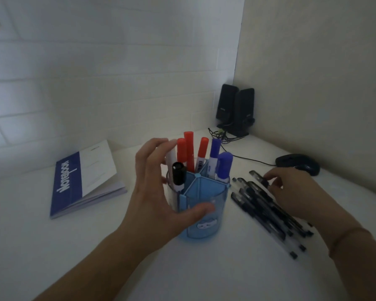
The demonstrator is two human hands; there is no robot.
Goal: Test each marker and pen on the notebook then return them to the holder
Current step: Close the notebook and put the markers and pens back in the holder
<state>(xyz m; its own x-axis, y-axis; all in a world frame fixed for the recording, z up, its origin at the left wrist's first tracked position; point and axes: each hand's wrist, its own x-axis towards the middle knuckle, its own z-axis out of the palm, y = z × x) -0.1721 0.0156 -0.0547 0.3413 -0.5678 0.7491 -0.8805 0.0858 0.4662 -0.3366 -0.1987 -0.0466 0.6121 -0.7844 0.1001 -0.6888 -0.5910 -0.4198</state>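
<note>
**Holder steadied, pens gathered: a tip-over is the thing to watch**

The main risk is the blue pen holder (201,205) toppling or sliding. It stands upright on the white counter (182,270), loaded at the back with tall red markers (188,152), blue markers (220,165) and a black-capped marker (178,175), so it looks top-heavy; a careless push from either side could spill them. A second risk lies with the loose black pens (267,209), which lie in an untidy fan just right of the holder: scooping several at once could send some rolling toward the counter's edge, or leave untested ones mixed with tested ones.

The left hand (154,192) wraps the holder's left side, thumb pressed on the front wall and fingers curled up by the rim near the white marker (170,159), so it grips the holder. The right hand (291,192) rests on top of the pen pile, fingertips pinching one pen near the far end of the fan; whether it has lifted off the counter I cannot tell.

The notebook (83,179) lies closed to the holder's left, well apart from both hands, so testing is likely not under way. A computer mouse (297,164) and speakers (234,109) sit behind.
</note>
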